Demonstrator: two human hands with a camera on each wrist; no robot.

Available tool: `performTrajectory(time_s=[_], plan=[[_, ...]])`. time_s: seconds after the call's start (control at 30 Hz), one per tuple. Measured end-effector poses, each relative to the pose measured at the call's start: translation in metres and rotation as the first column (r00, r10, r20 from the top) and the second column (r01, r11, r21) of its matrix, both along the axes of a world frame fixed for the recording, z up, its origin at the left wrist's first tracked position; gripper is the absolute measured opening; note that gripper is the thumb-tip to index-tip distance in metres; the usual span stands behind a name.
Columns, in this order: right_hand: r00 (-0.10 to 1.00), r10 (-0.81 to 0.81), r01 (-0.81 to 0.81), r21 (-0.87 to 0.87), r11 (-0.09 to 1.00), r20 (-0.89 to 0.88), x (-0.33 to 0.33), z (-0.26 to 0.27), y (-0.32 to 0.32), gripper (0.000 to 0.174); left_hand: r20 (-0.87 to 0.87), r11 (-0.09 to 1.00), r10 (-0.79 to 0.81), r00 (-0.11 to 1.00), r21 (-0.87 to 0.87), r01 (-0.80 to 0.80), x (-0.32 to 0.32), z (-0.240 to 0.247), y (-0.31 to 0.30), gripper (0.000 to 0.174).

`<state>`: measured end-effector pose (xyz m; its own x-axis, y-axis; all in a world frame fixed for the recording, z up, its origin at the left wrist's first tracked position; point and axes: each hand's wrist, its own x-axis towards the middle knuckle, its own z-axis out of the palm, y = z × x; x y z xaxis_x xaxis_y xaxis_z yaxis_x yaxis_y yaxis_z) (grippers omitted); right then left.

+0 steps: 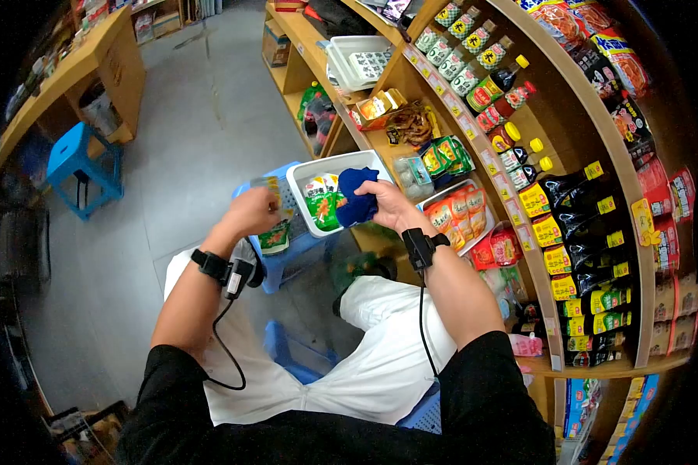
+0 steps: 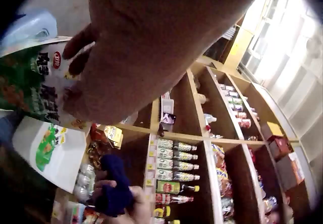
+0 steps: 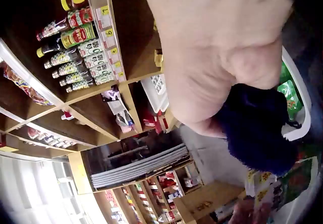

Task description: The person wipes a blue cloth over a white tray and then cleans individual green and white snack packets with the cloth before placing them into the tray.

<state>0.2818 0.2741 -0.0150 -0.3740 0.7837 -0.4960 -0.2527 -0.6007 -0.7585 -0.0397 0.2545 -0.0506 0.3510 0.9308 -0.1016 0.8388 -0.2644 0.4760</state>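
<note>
My left hand (image 1: 254,211) pinches the top of a green and white packet (image 1: 274,235), held beside the white tray (image 1: 293,177); in the left wrist view the packet (image 2: 38,83) looks large and close. A dark blue cloth (image 1: 357,197) is gripped in my right hand (image 1: 385,203), above the tray's right part. Green and white packets (image 1: 323,203) lie inside the tray, partly hidden by the cloth. In the right wrist view the cloth (image 3: 260,128) hangs bunched from the right hand (image 3: 217,68).
Under the tray is a blue stool (image 1: 279,268). To the right, a wooden shelf holds bottles (image 1: 547,232), a bin of orange packets (image 1: 456,215) and green packets (image 1: 447,157). Another blue stool (image 1: 74,159) stands at left on the grey floor (image 1: 186,101).
</note>
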Motion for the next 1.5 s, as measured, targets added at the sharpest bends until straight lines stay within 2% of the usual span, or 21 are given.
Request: performTrajectory(time_s=[0.07,0.1,0.17,0.2,0.27,0.3,0.37,0.47,0.6,0.7,0.87,0.93,0.97,1.03,1.07,1.1,1.17,1.23,1.3,1.37,1.5], plan=[[1.000,0.004,-0.005,-0.060,0.998,-0.010,0.002,0.000,-0.001,0.028,0.515,1.000,0.006,0.857,-0.025,0.008,-0.004,-0.002,0.006,0.020],[0.999,-0.032,0.028,-0.088,0.996,-0.044,0.003,-0.001,-0.001,0.028,0.514,1.000,0.004,0.858,-0.025,0.011,-0.004,-0.002,0.009,0.020],[0.994,-0.070,0.060,-0.116,0.991,-0.079,0.004,-0.005,0.000,0.029,0.855,0.975,0.178,0.487,-0.220,0.030,-0.003,-0.001,0.015,0.021],[0.991,-0.117,0.110,-0.118,0.987,-0.057,0.005,-0.010,0.002,0.028,0.913,0.968,0.225,0.340,-0.249,0.027,0.007,0.017,0.006,0.020],[0.986,-0.165,0.160,-0.119,0.980,-0.037,0.008,-0.020,0.007,0.028,0.915,0.957,0.281,0.290,-0.291,-0.009,0.018,0.018,0.006,0.020],[0.981,-0.190,0.191,-0.019,0.981,0.041,0.005,-0.023,0.008,0.028,0.912,0.942,0.334,0.236,-0.333,-0.044,0.022,0.017,0.006,0.021],[0.968,-0.222,0.213,0.081,0.974,0.115,0.002,-0.029,0.009,0.028,0.904,0.933,0.359,0.233,-0.358,-0.048,0.031,0.006,0.010,0.022],[0.922,-0.290,0.159,0.433,0.887,0.256,-0.020,-0.006,-0.009,0.023,0.856,0.885,0.463,0.229,-0.462,-0.064,0.050,0.005,0.008,0.027],[0.944,-0.093,-0.037,0.380,0.924,0.316,-0.033,0.011,-0.021,0.038,0.826,0.828,0.555,0.096,-0.560,0.026,0.073,0.008,0.006,0.031],[0.898,-0.124,-0.134,0.530,0.837,0.423,-0.035,0.006,-0.023,0.042,0.780,0.775,0.625,-0.006,-0.620,0.119,0.080,-0.007,0.015,0.029],[0.815,-0.206,-0.126,0.513,0.849,0.542,-0.028,0.006,-0.020,0.045,0.740,0.738,0.664,-0.102,-0.629,0.245,0.097,0.003,0.006,0.025],[0.773,-0.361,-0.112,0.672,0.732,0.522,-0.024,-0.008,-0.015,0.039,0.757,0.748,0.650,-0.064,-0.621,0.234,0.099,0.008,0.004,0.025],[0.774,-0.359,-0.111,0.670,0.734,0.522,-0.021,-0.014,-0.011,0.039,0.772,0.756,0.635,-0.027,-0.615,0.223,0.100,0.007,0.002,0.026],[0.644,-0.525,-0.088,0.735,0.672,0.557,-0.021,-0.012,-0.009,0.036,0.777,0.761,0.629,-0.032,-0.607,0.227,0.101,0.006,0.007,0.027],[0.664,-0.549,-0.043,0.759,0.650,0.507,-0.020,-0.012,-0.008,0.035,0.789,0.776,0.615,0.004,-0.606,0.174,0.100,0.005,0.006,0.027],[0.600,-0.584,-0.071,0.764,0.642,0.547,-0.020,-0.004,-0.008,0.033,0.797,0.789,0.602,0.042,-0.602,0.120,0.100,0.005,0.004,0.028],[0.557,-0.620,-0.129,0.794,0.593,0.553,-0.026,0.016,-0.015,0.030,0.812,0.806,0.583,0.024,-0.582,0.108,0.100,-0.004,0.005,0.029],[0.590,-0.627,-0.115,0.821,0.559,0.509,-0.031,0.016,-0.015,0.026,0.885,0.875,0.458,0.076,-0.465,0.133,0.102,-0.002,0.006,0.032],[0.639,-0.571,-0.231,0.837,0.496,0.515,-0.035,0.012,-0.017,0.026,0.880,0.873,0.463,0.106,-0.474,0.113,0.105,0.005,0.000,0.025],[0.550,-0.615,-0.326,0.823,0.465,0.566,-0.041,0.008,-0.020,0.028,0.879,0.870,0.450,0.159,-0.471,0.147,0.107,0.014,-0.007,0.015],[0.549,-0.602,-0.386,0.815,0.433,0.580,-0.050,0.013,-0.025,0.037,0.888,0.872,0.455,0.066,-0.459,0.168,0.113,0.007,-0.010,0.011]])
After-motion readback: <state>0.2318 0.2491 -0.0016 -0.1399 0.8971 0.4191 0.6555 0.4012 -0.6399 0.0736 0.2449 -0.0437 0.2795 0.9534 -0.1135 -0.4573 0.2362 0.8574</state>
